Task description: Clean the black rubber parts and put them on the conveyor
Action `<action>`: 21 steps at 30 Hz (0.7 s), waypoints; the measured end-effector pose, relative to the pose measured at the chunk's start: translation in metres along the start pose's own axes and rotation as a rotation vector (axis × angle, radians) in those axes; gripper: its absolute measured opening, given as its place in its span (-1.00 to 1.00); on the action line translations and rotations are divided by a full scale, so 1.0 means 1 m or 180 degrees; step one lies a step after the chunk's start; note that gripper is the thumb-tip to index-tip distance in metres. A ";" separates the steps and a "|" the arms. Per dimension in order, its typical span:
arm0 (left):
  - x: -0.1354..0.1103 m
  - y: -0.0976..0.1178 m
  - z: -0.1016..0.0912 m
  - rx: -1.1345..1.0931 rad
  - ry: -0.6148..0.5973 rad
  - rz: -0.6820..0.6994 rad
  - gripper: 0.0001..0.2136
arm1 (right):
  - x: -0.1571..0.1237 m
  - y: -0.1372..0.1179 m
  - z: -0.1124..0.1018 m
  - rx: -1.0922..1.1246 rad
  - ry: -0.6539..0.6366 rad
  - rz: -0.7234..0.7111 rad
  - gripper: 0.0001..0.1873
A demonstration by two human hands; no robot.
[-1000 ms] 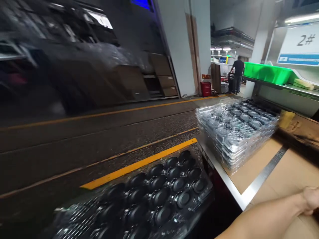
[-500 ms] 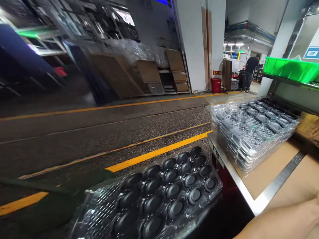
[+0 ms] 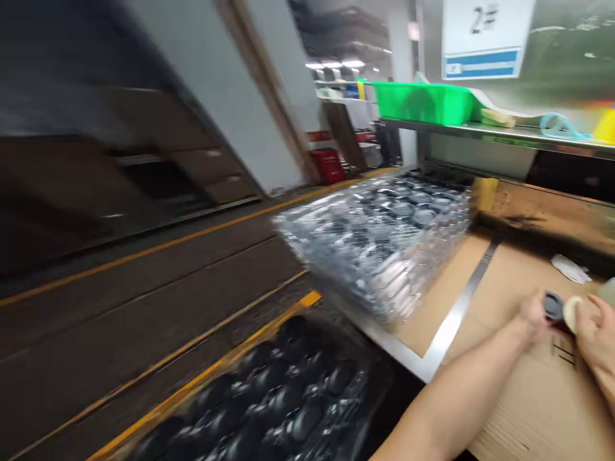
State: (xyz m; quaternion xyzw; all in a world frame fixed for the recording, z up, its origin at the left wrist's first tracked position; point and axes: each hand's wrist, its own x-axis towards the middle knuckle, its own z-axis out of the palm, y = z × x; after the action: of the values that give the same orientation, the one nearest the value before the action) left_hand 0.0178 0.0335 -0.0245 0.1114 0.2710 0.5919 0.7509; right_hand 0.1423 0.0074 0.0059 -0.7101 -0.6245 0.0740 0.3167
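Over the cardboard-covered bench, at the right of the view, my left hand (image 3: 532,315) is closed on a small dark grey round part (image 3: 553,306). Close beside it, my right hand (image 3: 596,330) pinches a cream-coloured round disc (image 3: 571,313). The two pieces are nearly edge to edge; whether they touch I cannot tell. A crumpled white piece, perhaps cloth or a glove, (image 3: 571,269) lies just beyond my hands.
Stacked clear plastic trays (image 3: 375,243) with dark round parts stand on the bench's left. Another tray of black round parts (image 3: 269,397) sits lower, beside the bench. A green bin (image 3: 423,102) rests on the shelf (image 3: 528,133). Cardboard (image 3: 509,307) covers the bench top.
The view has swung right, with blur. My hands and the two round pieces have come into sight; before, only a forearm showed. The distant person is no longer visible.
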 end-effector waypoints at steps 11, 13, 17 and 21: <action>-0.031 -0.001 0.002 0.0313 -0.0384 -0.0298 -0.63 | -0.015 -0.026 0.012 -0.0487 0.0192 -0.0165 -0.36; -0.033 -0.003 0.001 0.0305 -0.0351 -0.0316 -0.64 | -0.019 -0.024 0.014 -0.0640 0.0033 -0.0305 -0.40; -0.034 -0.005 0.001 0.0434 -0.0444 -0.0332 -0.66 | -0.022 -0.020 0.016 -0.0698 0.0136 -0.0309 -0.43; -0.034 -0.004 0.001 0.0524 -0.0193 -0.0230 -0.68 | -0.024 -0.021 0.019 -0.0678 -0.0003 -0.0314 -0.46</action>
State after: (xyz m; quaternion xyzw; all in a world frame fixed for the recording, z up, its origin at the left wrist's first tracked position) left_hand 0.0168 0.0007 -0.0163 0.1807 0.2998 0.5365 0.7679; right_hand 0.1095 -0.0079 -0.0049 -0.7080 -0.6632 -0.0081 0.2425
